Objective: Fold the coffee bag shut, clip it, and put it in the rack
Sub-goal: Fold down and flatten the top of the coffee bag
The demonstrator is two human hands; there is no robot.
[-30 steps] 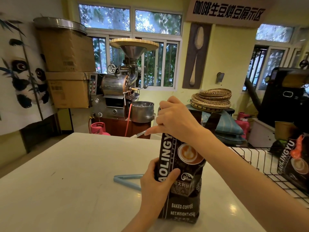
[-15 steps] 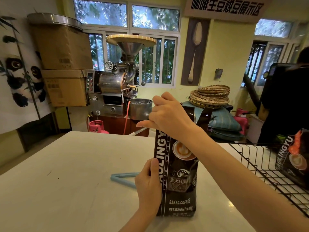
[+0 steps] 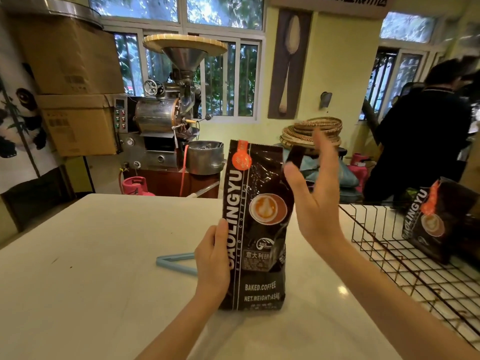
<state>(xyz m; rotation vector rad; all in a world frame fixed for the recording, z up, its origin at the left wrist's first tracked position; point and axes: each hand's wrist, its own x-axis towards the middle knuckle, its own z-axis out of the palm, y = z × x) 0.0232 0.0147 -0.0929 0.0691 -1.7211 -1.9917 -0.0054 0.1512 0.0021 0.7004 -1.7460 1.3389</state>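
White counter [image 3: 104, 255] holds the bag [image 3: 255, 229] standing up. Left hand [image 3: 213, 261] grips its side; right hand [image 3: 315, 196] is wide open beside it. Bag might tip, held only one side.

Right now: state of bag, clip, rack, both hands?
coffee bag: upright on table, top unfolded, unclipped
clip: lying open on table, untouched
rack: holds a second bag
left hand: gripping coffee bag's side
right hand: open, off the bag
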